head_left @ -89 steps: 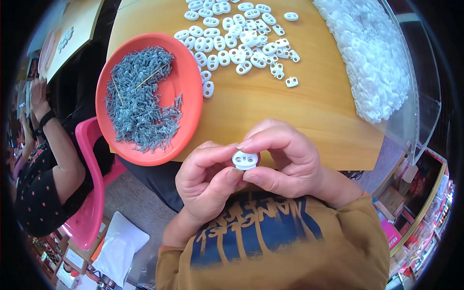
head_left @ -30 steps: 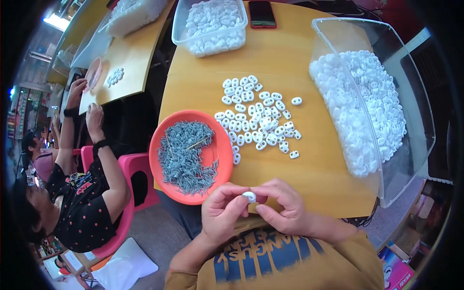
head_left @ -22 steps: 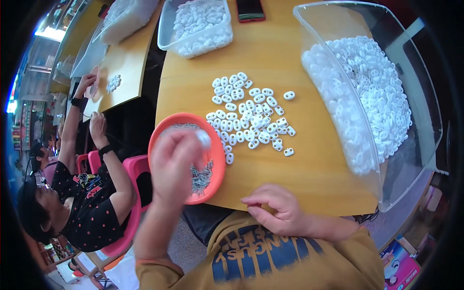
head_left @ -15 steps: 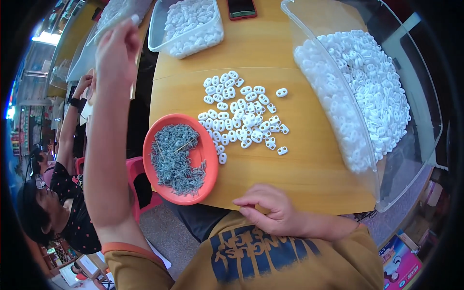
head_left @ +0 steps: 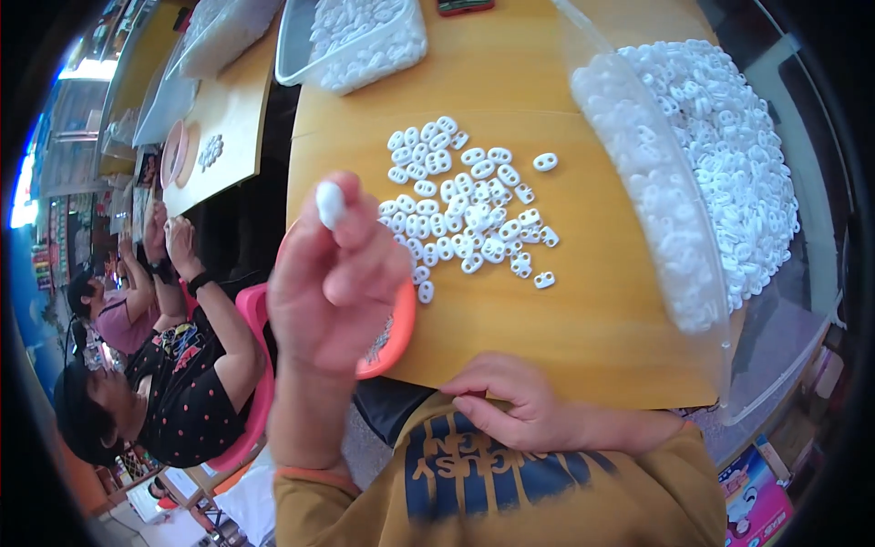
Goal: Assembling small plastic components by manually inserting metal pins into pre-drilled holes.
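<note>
My left hand [head_left: 342, 273] is raised above the orange bowl, close to the camera and slightly blurred. A small white plastic piece [head_left: 331, 204] is pinched at its fingertips. Beneath that hand, the orange bowl [head_left: 398, 339] is mostly hidden, with a few small grey screws [head_left: 378, 342] showing past the wrist. Against the table's near edge rests my right hand [head_left: 501, 397], thumb and fingers closed together; whatever they may hold is hidden. Many loose white two-hole plastic pieces [head_left: 474, 217] lie spread on the wooden table [head_left: 583, 337] beyond both hands.
A large clear bin [head_left: 652, 191] of white pieces stands at the right. A smaller clear tub [head_left: 351, 73] of them is at the far left, with a phone [head_left: 465, 5] beside it. Two people [head_left: 182, 383] sit at another table [head_left: 223, 114] on the left.
My left hand has come from the far left back over the orange bowl, keeping the white piece at its fingertips. My right hand stays at the table edge. The nearby person's hands have drawn closer together.
</note>
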`<state>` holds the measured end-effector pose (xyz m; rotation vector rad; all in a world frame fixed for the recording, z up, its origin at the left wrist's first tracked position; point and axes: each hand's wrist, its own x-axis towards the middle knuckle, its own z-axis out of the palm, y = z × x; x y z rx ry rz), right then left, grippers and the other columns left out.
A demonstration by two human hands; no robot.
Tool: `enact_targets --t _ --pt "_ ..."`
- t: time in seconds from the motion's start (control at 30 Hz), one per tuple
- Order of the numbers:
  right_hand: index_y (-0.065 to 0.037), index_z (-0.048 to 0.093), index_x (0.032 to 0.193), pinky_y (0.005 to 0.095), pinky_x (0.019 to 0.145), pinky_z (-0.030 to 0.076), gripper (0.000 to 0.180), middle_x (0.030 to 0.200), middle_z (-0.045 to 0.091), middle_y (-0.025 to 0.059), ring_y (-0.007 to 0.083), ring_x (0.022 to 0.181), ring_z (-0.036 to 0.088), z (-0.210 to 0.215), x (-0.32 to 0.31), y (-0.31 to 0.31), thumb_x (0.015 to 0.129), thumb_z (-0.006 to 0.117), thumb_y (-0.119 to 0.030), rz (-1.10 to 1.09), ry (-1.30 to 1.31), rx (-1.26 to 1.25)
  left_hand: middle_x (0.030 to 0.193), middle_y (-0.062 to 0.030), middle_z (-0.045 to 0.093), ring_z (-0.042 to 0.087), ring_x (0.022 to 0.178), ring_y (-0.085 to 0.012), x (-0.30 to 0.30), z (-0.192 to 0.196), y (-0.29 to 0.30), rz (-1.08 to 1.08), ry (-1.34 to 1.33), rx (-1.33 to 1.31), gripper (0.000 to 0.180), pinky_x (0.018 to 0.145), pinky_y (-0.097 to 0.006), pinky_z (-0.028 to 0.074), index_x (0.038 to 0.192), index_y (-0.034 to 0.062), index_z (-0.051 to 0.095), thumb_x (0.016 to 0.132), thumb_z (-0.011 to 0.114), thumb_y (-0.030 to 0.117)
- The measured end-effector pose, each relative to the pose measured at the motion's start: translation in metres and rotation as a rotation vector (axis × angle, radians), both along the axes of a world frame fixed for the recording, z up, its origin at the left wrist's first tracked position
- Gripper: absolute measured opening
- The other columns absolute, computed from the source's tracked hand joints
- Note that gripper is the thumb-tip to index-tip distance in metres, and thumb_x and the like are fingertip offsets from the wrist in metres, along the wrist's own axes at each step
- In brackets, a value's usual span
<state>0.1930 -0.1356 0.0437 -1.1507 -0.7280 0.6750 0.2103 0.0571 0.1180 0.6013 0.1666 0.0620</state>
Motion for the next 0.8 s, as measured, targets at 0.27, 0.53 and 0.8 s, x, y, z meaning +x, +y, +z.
enact_targets --t 0.27,0.53,0.8 --pt "0.001 0.057 0.090 0.0301 0.058 0.042 0.014 0.073 0.055 0.0082 0.0213 0.066 0.054 -0.003 -0.002 0.002 0.077 0.053 -0.001 0.041 -0.008 -0.058 0.080 0.0011 0.046 0.044 0.051 -0.0044 -0.025 -0.026 -0.031 -0.002 -0.158 -0.454 0.029 0.053 -0.022 0.032 0.113 0.0064 0.048 0.086 0.050 0.015" --pt "0.001 0.057 0.090 0.0313 0.058 0.042 0.014 0.074 0.055 0.0095 0.0232 0.066 0.054 -0.002 -0.002 0.002 0.076 0.054 -0.001 0.008 -0.072 -0.037 0.079 0.0001 0.047 0.045 0.049 -0.0052 -0.033 -0.027 -0.033 -0.056 -0.224 -0.500 0.022 0.053 -0.023 0.034 0.109 0.0053 0.048 0.088 0.046 0.014" --pt "0.001 0.057 0.090 0.0328 0.061 0.043 0.014 0.077 0.055 0.0108 0.0254 0.069 0.054 -0.003 0.000 -0.001 0.077 0.054 -0.003 0.032 -0.062 -0.046 0.079 -0.0001 0.047 0.046 0.049 -0.0051 -0.030 -0.030 -0.040 -0.100 -0.261 -0.477 0.020 0.052 -0.024 0.034 0.106 0.0047 0.048 0.089 0.045 0.015"
